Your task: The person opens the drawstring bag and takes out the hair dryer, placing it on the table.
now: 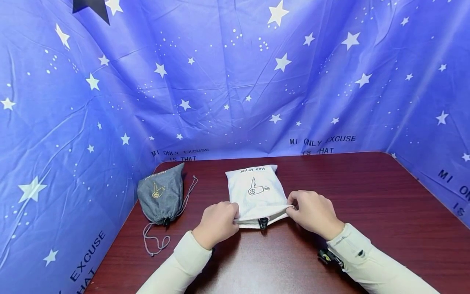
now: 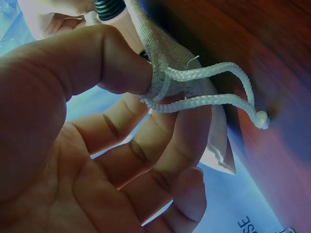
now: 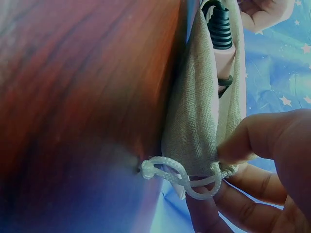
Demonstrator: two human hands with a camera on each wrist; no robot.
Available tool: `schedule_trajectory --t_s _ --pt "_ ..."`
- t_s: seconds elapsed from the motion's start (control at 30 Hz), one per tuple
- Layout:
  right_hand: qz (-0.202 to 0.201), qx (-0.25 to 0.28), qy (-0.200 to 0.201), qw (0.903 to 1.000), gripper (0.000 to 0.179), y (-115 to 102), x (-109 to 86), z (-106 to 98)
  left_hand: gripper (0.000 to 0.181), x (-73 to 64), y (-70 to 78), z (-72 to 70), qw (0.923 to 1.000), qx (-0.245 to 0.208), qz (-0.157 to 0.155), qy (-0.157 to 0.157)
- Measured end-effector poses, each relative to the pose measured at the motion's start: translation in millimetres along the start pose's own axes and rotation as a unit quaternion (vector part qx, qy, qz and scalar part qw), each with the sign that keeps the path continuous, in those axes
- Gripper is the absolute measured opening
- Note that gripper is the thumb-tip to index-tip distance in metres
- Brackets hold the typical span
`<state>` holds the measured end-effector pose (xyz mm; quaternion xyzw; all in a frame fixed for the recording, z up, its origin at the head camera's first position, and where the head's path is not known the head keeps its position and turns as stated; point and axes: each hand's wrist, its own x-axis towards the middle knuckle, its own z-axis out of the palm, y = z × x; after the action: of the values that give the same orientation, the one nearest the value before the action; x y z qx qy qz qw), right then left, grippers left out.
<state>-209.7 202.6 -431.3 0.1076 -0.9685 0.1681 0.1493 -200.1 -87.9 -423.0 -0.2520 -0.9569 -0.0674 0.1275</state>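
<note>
Pinching the white pouch [image 1: 257,198] at its mouth on the table [image 1: 367,183]: left hand [image 1: 218,220] at 8 o'clock, right hand [image 1: 316,213] near 4. Cloth probably soft, grippy (corded contents [image 1: 263,223] likely hard, heavier); hold hem corners.

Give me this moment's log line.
left hand: pinches white bag; right hand: pinches it opposite; black cord sleeve: pokes out; gray bag: apart

From above, the head camera looks forward and down over the table [image 1: 374,196]. Two wrist cameras look from very near, turned sideways; all three share the bag [image 1: 257,200].
</note>
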Motion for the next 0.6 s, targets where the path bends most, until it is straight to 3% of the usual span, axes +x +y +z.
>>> schedule_trajectory --t_s 0.6 --pt "-0.009 -0.004 -0.012 0.9999 0.017 1.6 -1.4 8.5 0.041 1.5 -5.6 7.3 0.9986 0.000 -0.024 -0.048"
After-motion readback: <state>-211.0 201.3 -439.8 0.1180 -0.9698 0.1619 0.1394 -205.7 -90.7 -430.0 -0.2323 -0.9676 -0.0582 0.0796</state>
